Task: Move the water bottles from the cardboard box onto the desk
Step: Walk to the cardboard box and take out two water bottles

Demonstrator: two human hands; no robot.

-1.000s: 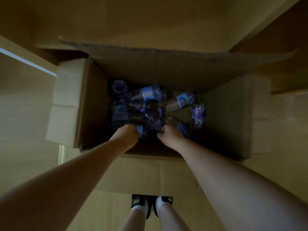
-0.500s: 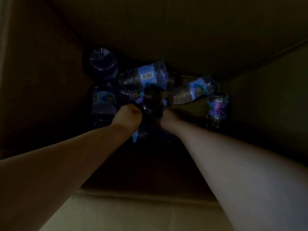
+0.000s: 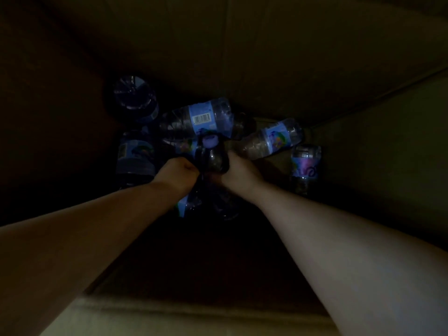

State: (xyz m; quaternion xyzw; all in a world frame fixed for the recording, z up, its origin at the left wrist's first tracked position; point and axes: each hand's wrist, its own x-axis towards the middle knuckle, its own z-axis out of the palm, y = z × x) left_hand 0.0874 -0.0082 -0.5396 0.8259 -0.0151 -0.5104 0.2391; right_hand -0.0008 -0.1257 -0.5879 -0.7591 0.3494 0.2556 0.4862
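I look down into a dark cardboard box (image 3: 291,57) with several clear water bottles with blue labels at its bottom. My right hand (image 3: 238,170) grips a bottle with a purple cap (image 3: 213,157), its cap end pointing up. My left hand (image 3: 177,172) is curled in a fist right beside it, around the top of another bottle (image 3: 188,206) that runs down under my wrist. Loose bottles lie behind: one showing a barcode (image 3: 201,118) and one to the right (image 3: 274,139). Another stands at the far right (image 3: 306,163).
Two more bottles sit at the left, one at the back corner (image 3: 135,98) and one nearer (image 3: 135,154). Box walls close in on all sides. The near rim of the box (image 3: 194,311) runs under my forearms. The desk is out of view.
My head has dipped into the box, so the flaps and floor left the view. Both hands pushed deeper and came together, and the purple-capped bottle has risen in my right hand.
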